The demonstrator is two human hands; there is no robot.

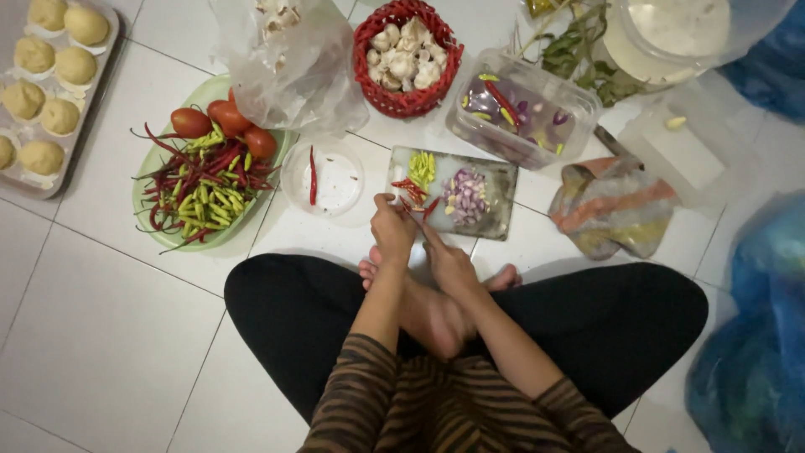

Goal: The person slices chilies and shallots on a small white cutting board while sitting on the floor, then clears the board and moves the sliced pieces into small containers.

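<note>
I sit cross-legged on a tiled floor before a small cutting board (496, 183). On it lie sliced green chillies (422, 166), chopped purple shallots (466, 195) and red chilli pieces (412, 190). My left hand (392, 231) presses its fingertips on a red chilli at the board's near left edge. Just to its right, my right hand (449, 262) is closed around what looks like a thin knife angled toward the red chilli; the blade is mostly hidden.
A green plate (139, 197) holds red and green chillies and tomatoes (226, 117). A clear dish (340, 184) holds one red chilli. Behind the board are a red basket (407, 104) of garlic, a clear container (579, 113), a plastic bag (293, 71) and a striped cloth (612, 205). A tray (38, 190) of dough balls sits far left.
</note>
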